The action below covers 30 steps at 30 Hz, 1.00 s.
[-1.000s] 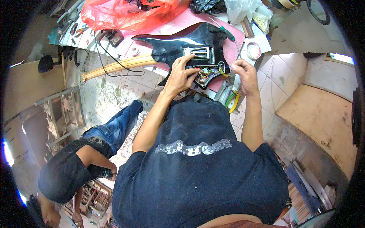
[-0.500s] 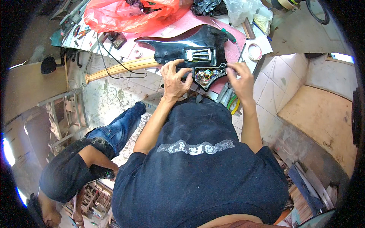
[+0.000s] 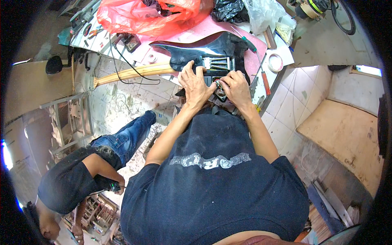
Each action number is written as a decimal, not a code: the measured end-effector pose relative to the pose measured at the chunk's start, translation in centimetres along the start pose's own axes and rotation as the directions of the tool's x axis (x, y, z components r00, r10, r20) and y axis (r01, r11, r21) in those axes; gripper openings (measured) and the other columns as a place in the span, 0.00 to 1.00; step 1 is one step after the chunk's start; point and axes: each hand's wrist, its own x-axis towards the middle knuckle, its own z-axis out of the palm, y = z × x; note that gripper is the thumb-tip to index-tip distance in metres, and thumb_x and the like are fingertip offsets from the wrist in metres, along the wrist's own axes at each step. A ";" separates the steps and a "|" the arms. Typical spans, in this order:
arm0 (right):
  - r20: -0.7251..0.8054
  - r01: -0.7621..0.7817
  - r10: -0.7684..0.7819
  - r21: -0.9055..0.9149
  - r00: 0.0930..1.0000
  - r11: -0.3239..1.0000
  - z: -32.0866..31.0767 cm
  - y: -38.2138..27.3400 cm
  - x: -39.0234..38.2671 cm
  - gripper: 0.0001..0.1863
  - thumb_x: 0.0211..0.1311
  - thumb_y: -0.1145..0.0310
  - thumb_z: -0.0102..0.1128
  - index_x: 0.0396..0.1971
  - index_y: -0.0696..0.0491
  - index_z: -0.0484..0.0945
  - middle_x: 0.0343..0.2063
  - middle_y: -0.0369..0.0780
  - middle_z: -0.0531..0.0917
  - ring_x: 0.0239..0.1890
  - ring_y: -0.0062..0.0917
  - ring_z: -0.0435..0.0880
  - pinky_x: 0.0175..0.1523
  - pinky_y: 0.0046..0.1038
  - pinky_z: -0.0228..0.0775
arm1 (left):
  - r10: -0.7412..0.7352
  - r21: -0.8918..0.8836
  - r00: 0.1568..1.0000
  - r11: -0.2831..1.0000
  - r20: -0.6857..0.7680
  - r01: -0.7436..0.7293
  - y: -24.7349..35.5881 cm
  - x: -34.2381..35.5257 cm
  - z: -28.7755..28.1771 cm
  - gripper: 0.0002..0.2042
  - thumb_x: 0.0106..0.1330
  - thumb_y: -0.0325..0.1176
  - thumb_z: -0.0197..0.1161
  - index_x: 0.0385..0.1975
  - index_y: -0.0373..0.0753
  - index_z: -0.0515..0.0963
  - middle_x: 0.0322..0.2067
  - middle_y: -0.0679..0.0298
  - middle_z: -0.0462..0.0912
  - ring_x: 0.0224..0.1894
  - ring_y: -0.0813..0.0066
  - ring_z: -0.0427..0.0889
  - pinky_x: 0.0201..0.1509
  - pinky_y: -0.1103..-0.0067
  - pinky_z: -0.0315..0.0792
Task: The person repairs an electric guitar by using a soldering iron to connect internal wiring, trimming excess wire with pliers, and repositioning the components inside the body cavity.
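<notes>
A black electric guitar (image 3: 204,51) with a pale wooden neck (image 3: 130,73) lies on the pink-topped workbench (image 3: 192,32). My left hand (image 3: 195,85) rests flat on the guitar body just below its chrome bridge (image 3: 218,63). My right hand (image 3: 235,87) sits beside it, fingers pinched on a small metal part (image 3: 219,85) at the open electronics cavity. Both hands touch each other over the cavity, which they mostly hide.
A red plastic bag (image 3: 151,14), a black bag (image 3: 228,9) and a clear bag (image 3: 265,14) lie at the bench's back. Screwdrivers (image 3: 264,79) and a tape roll (image 3: 275,62) sit at right. Another person (image 3: 81,171) crouches on the tiled floor at left. A wooden board (image 3: 347,134) lies at right.
Both hands have closed in together over the guitar's cavity; my right hand moved left from the bench edge onto the body, and the wiring seen earlier is now covered.
</notes>
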 end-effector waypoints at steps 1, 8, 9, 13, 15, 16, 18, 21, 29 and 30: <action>-0.001 0.003 -0.003 0.001 1.000 1.000 0.0 0.0 0.0 0.05 0.57 0.70 0.70 0.33 0.55 0.86 0.31 0.39 0.79 0.38 0.35 0.77 0.45 0.38 0.71 | -0.012 0.026 1.000 1.000 -0.014 0.012 0.1 0.1 0.1 0.31 0.44 0.42 0.80 0.50 0.41 0.76 0.64 0.45 0.65 0.69 0.46 0.60 0.72 0.52 0.50; -0.003 -0.004 0.004 0.002 1.000 1.000 -1.5 -1.8 -0.9 0.10 0.56 0.70 0.70 0.38 0.54 0.87 0.35 0.40 0.77 0.39 0.35 0.75 0.46 0.37 0.70 | -0.044 0.049 0.999 0.998 0.021 0.043 0.4 0.7 0.9 0.32 0.44 0.42 0.78 0.51 0.40 0.75 0.68 0.43 0.61 0.72 0.44 0.56 0.73 0.51 0.46; 0.012 -0.002 0.002 -0.020 1.000 1.000 -1.4 -2.0 -1.0 0.11 0.56 0.69 0.70 0.39 0.54 0.87 0.35 0.40 0.77 0.40 0.35 0.75 0.47 0.37 0.70 | -0.042 0.049 0.999 0.998 0.023 0.041 0.3 0.7 0.9 0.32 0.44 0.42 0.78 0.51 0.40 0.75 0.68 0.43 0.61 0.72 0.44 0.56 0.73 0.51 0.46; -0.001 -0.005 0.005 -0.114 1.000 0.993 -0.2 -1.4 -1.5 0.11 0.56 0.67 0.71 0.39 0.52 0.88 0.36 0.40 0.75 0.41 0.35 0.73 0.47 0.37 0.68 | -0.055 0.063 0.996 0.997 0.067 0.051 0.6 0.9 0.8 0.33 0.45 0.42 0.78 0.54 0.41 0.75 0.69 0.42 0.59 0.73 0.44 0.55 0.73 0.50 0.47; -0.006 -0.002 0.001 -0.131 1.000 0.991 0.1 -1.2 -1.2 0.10 0.56 0.67 0.71 0.37 0.52 0.88 0.35 0.39 0.74 0.41 0.34 0.73 0.47 0.37 0.67 | -0.061 0.079 0.995 0.995 0.077 0.055 0.4 0.8 0.7 0.34 0.45 0.42 0.79 0.54 0.41 0.75 0.69 0.42 0.59 0.73 0.44 0.55 0.73 0.51 0.47; -0.012 -0.005 0.003 -0.154 1.000 0.988 0.1 -1.2 -1.0 0.08 0.57 0.67 0.70 0.36 0.52 0.88 0.34 0.39 0.74 0.41 0.34 0.73 0.46 0.38 0.67 | -0.007 0.023 0.999 1.000 0.054 0.006 0.2 0.6 0.6 0.31 0.47 0.41 0.78 0.54 0.43 0.76 0.69 0.43 0.59 0.73 0.45 0.55 0.73 0.50 0.47; 0.016 0.009 -0.007 -0.180 1.000 0.984 0.1 -1.3 -0.6 0.07 0.58 0.67 0.69 0.34 0.52 0.87 0.34 0.39 0.74 0.41 0.34 0.73 0.46 0.37 0.67 | 0.047 -0.031 0.999 0.998 0.028 -0.046 -0.2 0.1 0.2 0.29 0.48 0.39 0.77 0.53 0.44 0.76 0.69 0.44 0.58 0.74 0.47 0.54 0.73 0.50 0.46; 0.053 0.036 -0.024 -0.236 0.998 0.971 0.1 -1.3 -0.6 0.06 0.61 0.66 0.66 0.31 0.51 0.87 0.34 0.39 0.74 0.41 0.34 0.74 0.45 0.37 0.67 | 0.191 -0.090 0.981 0.977 -0.044 -0.194 -0.6 -0.8 -0.5 0.19 0.53 0.37 0.75 0.46 0.48 0.83 0.69 0.47 0.63 0.73 0.49 0.57 0.73 0.50 0.46; 0.085 0.083 -0.060 -0.294 0.995 0.952 0.0 -1.8 -0.9 0.09 0.64 0.64 0.62 0.34 0.52 0.87 0.34 0.39 0.75 0.41 0.34 0.75 0.44 0.37 0.67 | 0.306 0.115 0.951 0.944 0.049 -0.310 -0.1 -2.1 -0.5 0.10 0.62 0.42 0.68 0.42 0.55 0.89 0.69 0.55 0.68 0.71 0.54 0.63 0.74 0.50 0.44; 0.091 0.079 -0.053 -0.300 0.994 0.951 -0.1 -1.8 -0.9 0.09 0.64 0.64 0.62 0.35 0.52 0.88 0.34 0.39 0.75 0.41 0.34 0.75 0.45 0.37 0.67 | 0.318 0.178 0.945 0.929 0.069 -0.326 0.0 -2.1 -0.2 0.11 0.62 0.42 0.67 0.43 0.54 0.88 0.69 0.55 0.69 0.71 0.54 0.63 0.74 0.50 0.44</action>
